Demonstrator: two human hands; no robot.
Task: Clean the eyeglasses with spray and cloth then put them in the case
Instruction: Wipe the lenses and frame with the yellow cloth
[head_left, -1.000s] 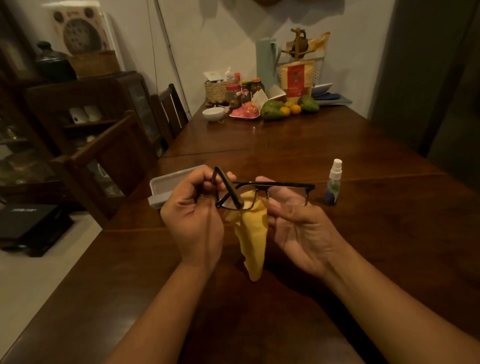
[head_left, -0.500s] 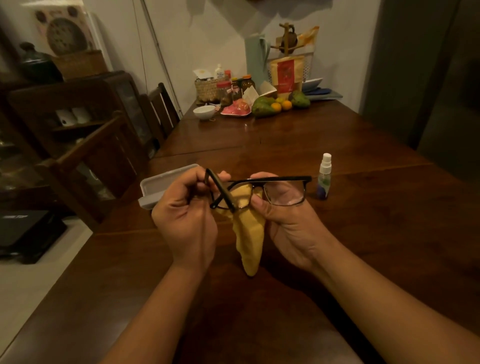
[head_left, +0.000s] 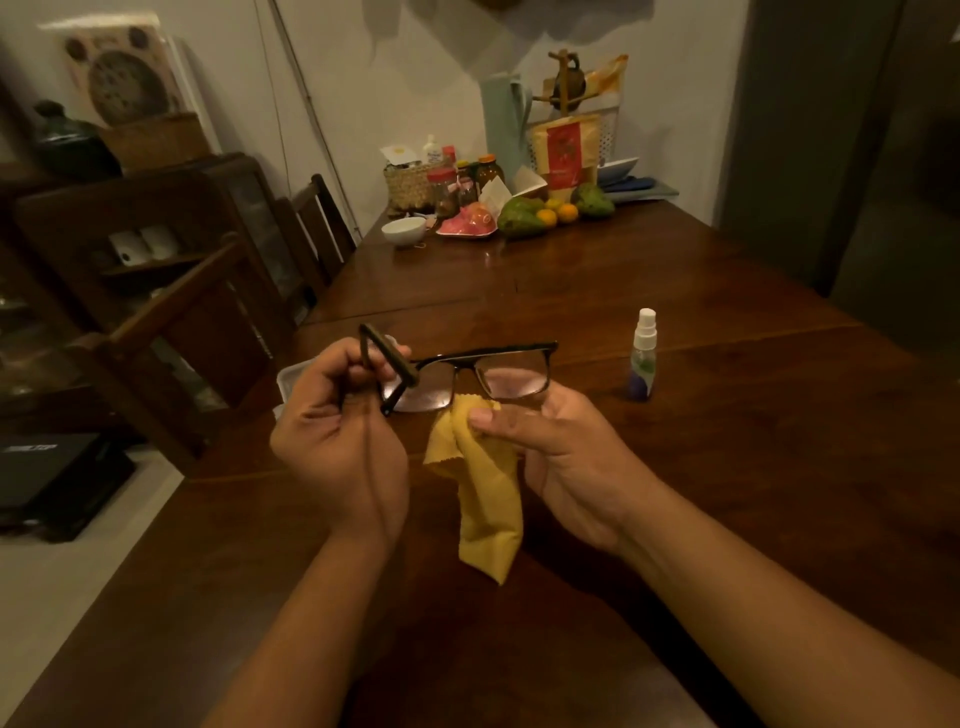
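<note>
A: Left hand (head_left: 337, 441)?
B: Curled round one temple of the eyeglasses (head_left: 467, 374), holding the frame up over the bench (head_left: 727, 467).
A: Right hand (head_left: 550, 452)?
B: Thumb and fingers pinch the yellow cloth (head_left: 488, 509) just under the lenses, and the rest hangs down. Can't tell if it touches the frame.
A: Spray bottle (head_left: 641, 358)?
B: Upright on the bench, right of the eyeglasses, apart from both hands.
A: Case (head_left: 293, 376)?
B: Grey, behind the left hand, mostly hidden.

The dark wooden counter (head_left: 727, 467) carries a spray bottle (head_left: 642, 358) upright at two o'clock, a grey case (head_left: 291, 376) at ten o'clock, and a bowl (head_left: 403, 230) and fruit (head_left: 524, 215) at twelve.
</note>
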